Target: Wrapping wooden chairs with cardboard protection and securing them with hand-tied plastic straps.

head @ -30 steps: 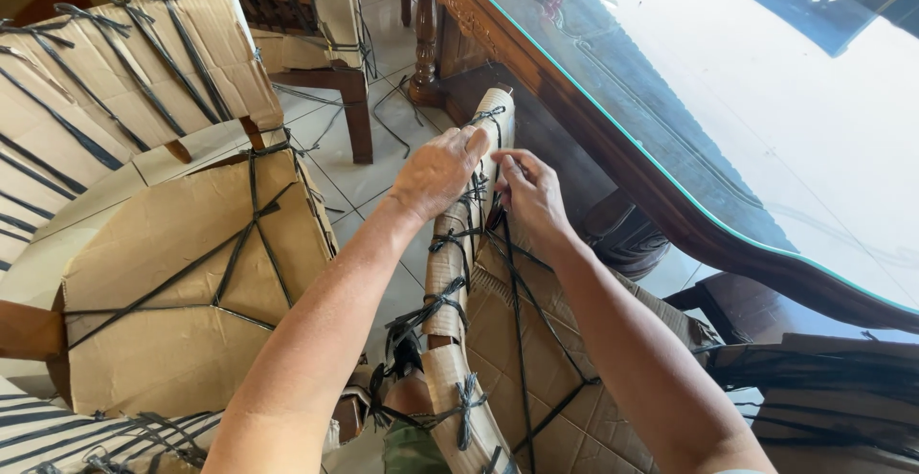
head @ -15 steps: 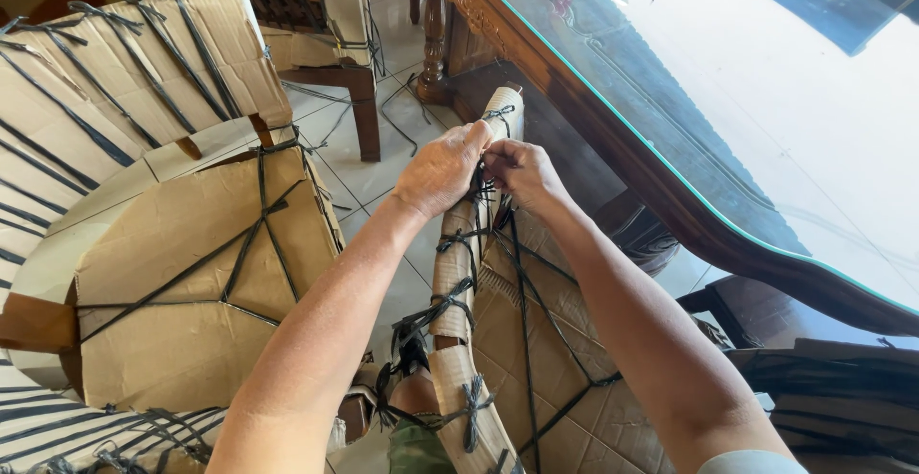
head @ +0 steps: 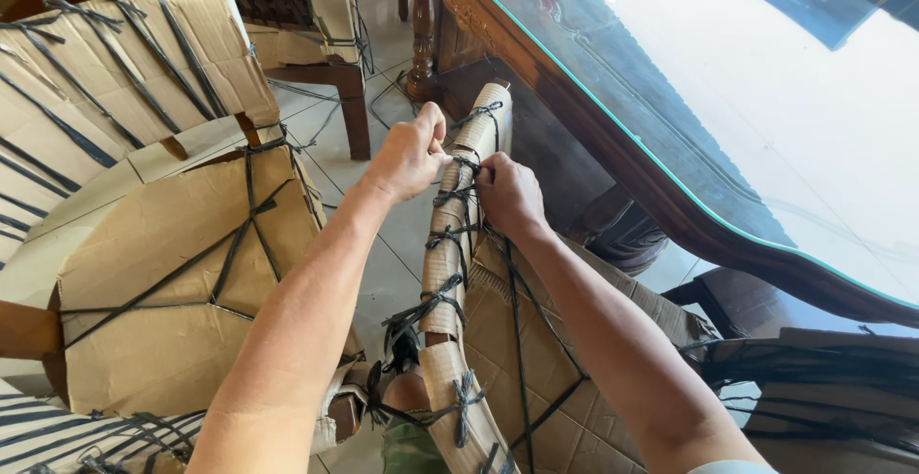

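Head view shows the left hand (head: 410, 153) clenched around a black plastic strap (head: 463, 163) beside the upper end of a curved chair rail wrapped in brown cardboard (head: 458, 244), which stands nearly upright between both forearms. Right hand (head: 507, 194) pinches the same strap knot against that rail, its fingers (head: 483, 175) closed on it, near the glass-topped dark wooden bench (head: 613, 139).
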